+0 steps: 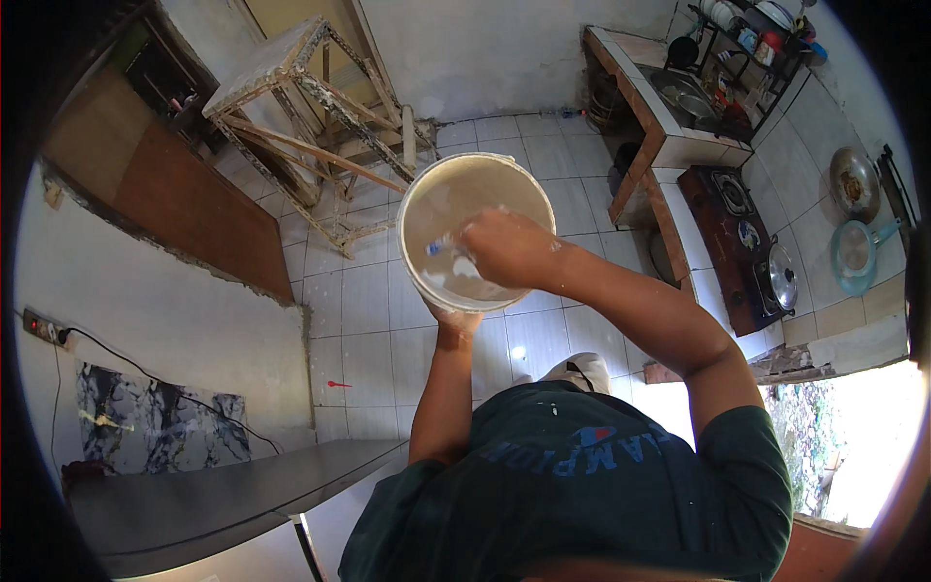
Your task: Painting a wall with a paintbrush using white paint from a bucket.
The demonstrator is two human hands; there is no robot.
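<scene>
A pale, round bucket (475,173) is held up in front of my body, tilted so that its inside shows. My left hand (454,318) grips it from beneath at the near side, most of its fingers hidden behind the wall. Reaching over the rim, my right hand (506,250) is closed inside the bucket. A small object with a blue end (434,248) sticks out from that hand; its kind cannot be made out. Whitish wet smears and some light liquid mark the bucket's inner wall and bottom.
A paint-spattered wooden stand (281,78) is beyond the bucket at left. Along the right runs a tiled counter with a stove (727,228), a lidded pot (778,276) and a dish rack (756,48). A small red object (338,384) lies on the tiled floor (369,359).
</scene>
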